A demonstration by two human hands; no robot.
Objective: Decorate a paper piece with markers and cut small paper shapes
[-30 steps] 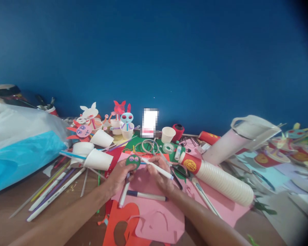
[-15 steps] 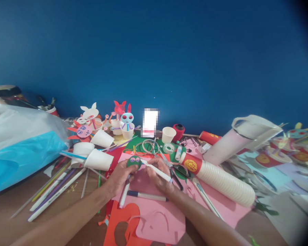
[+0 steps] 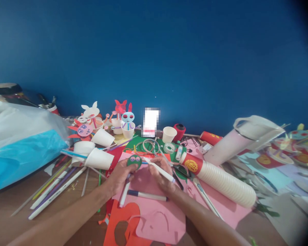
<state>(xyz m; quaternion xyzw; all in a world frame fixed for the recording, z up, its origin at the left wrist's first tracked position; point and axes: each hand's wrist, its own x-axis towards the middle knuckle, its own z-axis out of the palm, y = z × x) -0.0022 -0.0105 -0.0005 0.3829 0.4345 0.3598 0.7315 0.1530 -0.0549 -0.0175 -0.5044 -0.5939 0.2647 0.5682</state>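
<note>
Between the thumb and fingers of my left hand (image 3: 121,175) is a small green paper disc (image 3: 133,161) with two pinkish eyes on it. A white marker (image 3: 124,194) slants down below that hand; whether the hand also grips it I cannot tell. My right hand (image 3: 161,173) is closed around another white marker (image 3: 162,172), its tip pointing left towards the disc, a little apart from it. Under both hands lies pink paper (image 3: 164,218), with a dark-capped marker (image 3: 147,195) resting on it. Orange paper with cut-out holes (image 3: 115,218) lies at the near edge.
White paper cups (image 3: 99,159) and paper-figure cups (image 3: 128,130) stand at the back left. A long stack of cups (image 3: 226,181) and a pitcher (image 3: 228,141) are to the right. Scissors (image 3: 182,171) lie beside my right hand. Several markers (image 3: 58,193) lie left, near a plastic bag (image 3: 23,143).
My right hand has drawn the marker slightly right, so its tip is farther from the green disc. My left hand stays almost still.
</note>
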